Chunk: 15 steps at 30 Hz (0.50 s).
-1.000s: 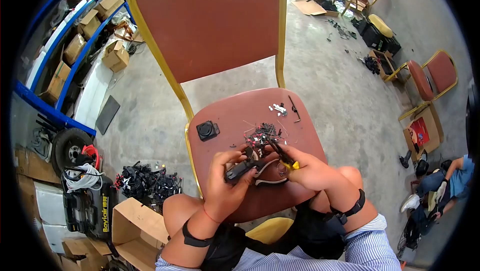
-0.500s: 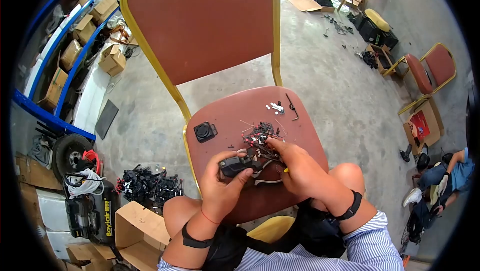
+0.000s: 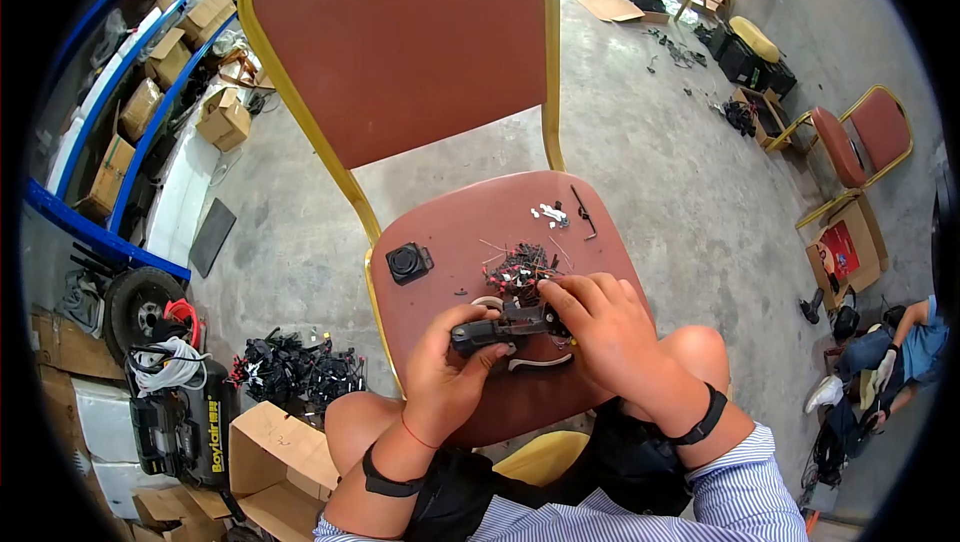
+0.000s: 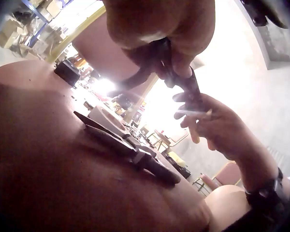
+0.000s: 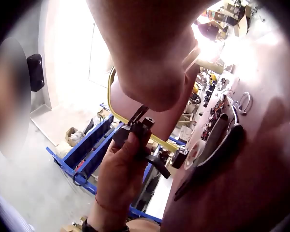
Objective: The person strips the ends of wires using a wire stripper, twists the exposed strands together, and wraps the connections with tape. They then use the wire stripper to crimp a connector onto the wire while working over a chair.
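Observation:
A black plastic device (image 3: 478,334) is gripped in my left hand (image 3: 440,352), thumb across its near side. My right hand (image 3: 605,327) meets its right end, with thumb and fingers pinching a dark part there. The left wrist view shows this dark part (image 4: 195,94) spanning both hands. From the right wrist, the device (image 5: 135,135) stands up from the left fist, with a thin dark piece reaching toward the right hand. Below, on the red chair seat (image 3: 420,302), lies a dark curved piece with a pale edge (image 3: 540,364). My palm hides part of the right-hand grip.
On the seat behind the hands are a pile of small black and red parts (image 3: 520,267), white bits (image 3: 550,212), a hex key (image 3: 583,212) and a black square box (image 3: 408,263). The chair back (image 3: 410,42) rises beyond. An open carton (image 3: 285,462) stands at lower left.
The right hand has turned over; the black tool with yellow on it, seen a second ago, is now mostly out of sight. Its fingers moved onto the device's right end. The left hand kept its hold.

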Motion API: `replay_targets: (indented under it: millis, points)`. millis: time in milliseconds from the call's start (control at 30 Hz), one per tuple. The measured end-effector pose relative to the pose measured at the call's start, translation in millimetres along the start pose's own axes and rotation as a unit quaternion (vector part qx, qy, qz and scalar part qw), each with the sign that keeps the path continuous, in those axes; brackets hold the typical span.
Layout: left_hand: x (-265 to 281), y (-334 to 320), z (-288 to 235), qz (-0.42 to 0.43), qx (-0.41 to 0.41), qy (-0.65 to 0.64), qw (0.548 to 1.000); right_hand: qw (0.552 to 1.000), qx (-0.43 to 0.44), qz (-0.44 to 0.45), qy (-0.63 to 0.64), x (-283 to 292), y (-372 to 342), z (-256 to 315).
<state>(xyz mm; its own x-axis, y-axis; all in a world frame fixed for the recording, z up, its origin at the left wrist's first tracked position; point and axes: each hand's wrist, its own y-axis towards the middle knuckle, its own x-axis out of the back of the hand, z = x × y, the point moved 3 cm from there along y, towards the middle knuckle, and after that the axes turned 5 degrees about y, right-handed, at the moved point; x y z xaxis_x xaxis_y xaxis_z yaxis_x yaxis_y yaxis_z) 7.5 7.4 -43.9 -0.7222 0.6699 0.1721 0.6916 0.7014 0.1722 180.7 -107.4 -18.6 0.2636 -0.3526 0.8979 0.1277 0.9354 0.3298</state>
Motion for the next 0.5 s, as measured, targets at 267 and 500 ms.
replay_targets:
  millis: [267,500]
  points:
    - [-0.7,-1.2,4.6,0.007,0.012,-0.034,0.999,0.999,0.010,-0.023,-0.042,0.6,-0.4,3.4]
    - [1.1,-5.2,7.0,0.024,0.035,-0.084,0.996,0.999,0.006,0.004,-0.050,1.9,0.3,5.1]
